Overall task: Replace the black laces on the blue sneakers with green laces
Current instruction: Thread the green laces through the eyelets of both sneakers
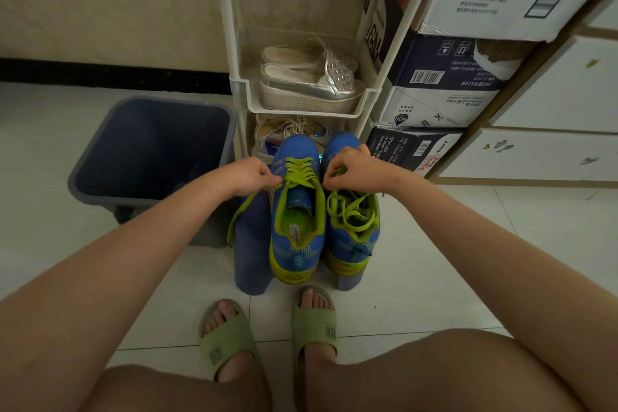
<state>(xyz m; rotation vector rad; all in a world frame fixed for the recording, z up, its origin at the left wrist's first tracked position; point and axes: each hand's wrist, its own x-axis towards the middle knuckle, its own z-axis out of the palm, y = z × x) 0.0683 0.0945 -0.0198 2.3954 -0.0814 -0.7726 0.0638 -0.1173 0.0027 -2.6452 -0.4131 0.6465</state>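
**Entry: both grips on the lace of the left-hand shoe**

The two blue sneakers stand side by side, toes away from me, on a blue stool (pixel 250 244) right in front of my feet. Both show green lacing; I see no black lace on either shoe.

Left sneaker (pixel 296 234): the green lace (pixel 301 169) is crossed through the front eyelets, and its two ends run out to either side at the top of the tongue.

My left hand (pixel 249 176) is closed in a pinch grip, fingertips and thumb pressed on the left end of that lace, just beside the shoe's left edge. Below this grip the free tail (pixel 244 207) hangs down over the stool's side.

My right hand (pixel 351 169) is curled the same way, its grip pinching the lace at the right edge of the opening, between the two shoes. The knuckles cover the fingertips, so I cannot tell exactly how much lace is held.

Right sneaker (pixel 354 237): touching the left one, with a second lace (pixel 351 211) lying in loose loops over its opening.

Surroundings: a grey-blue bin (pixel 150 150) to the left of the stool, a white shoe rack (pixel 234 43) behind it holding silver shoes (pixel 311 77), and stacked boxes (pixel 444 84) to the right. My feet are in green slippers (pixel 230 341) on the tiled floor (pixel 434 261).
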